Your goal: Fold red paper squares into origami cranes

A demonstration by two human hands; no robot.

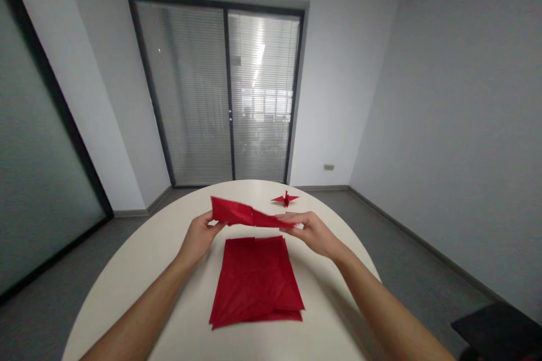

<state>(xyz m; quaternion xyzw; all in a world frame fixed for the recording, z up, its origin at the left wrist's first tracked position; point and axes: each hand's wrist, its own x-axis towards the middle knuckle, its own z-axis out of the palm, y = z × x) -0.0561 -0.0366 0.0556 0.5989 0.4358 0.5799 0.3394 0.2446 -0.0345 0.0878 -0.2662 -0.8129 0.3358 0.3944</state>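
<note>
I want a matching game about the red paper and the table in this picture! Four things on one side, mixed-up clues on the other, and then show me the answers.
Things:
1. lifted sheet
2. paper bird
3. paper pile
4. table

Clues:
A. red, lying flat in front of the person
B. whitish, with a curved edge
C. red, held between the left hand and right hand
D. red, near the far edge, wings spread

Pairs: 1-C, 2-D, 3-A, 4-B
</note>
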